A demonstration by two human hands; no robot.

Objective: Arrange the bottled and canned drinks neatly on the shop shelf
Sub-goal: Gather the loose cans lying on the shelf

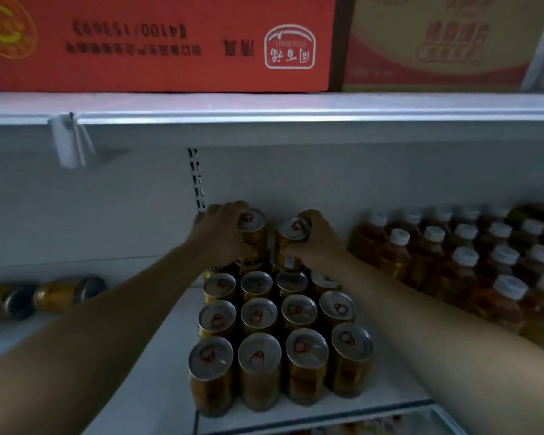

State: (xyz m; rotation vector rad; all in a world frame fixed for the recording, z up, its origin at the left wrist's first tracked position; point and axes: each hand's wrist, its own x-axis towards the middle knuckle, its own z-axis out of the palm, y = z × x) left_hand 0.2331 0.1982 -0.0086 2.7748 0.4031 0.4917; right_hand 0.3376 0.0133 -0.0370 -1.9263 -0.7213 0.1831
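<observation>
Several gold cans (258, 315) stand upright in tidy rows on the white shelf (157, 387). At the back of the block, my left hand (220, 233) grips one gold can (253, 227), held above the back row. Beside it my right hand (319, 238) grips a second gold can (291, 243), tilted slightly and also raised over the back row. Whether either held can rests on the cans beneath is hidden by my hands. Two more gold cans (63, 293) lie on their sides at the far left of the shelf.
Several amber bottles with white caps (465, 262) fill the shelf to the right of the cans. Above, an upper shelf (264, 105) carries a red carton (157, 42) and a yellow carton (437, 42). A slotted upright (197, 180) runs down the back panel.
</observation>
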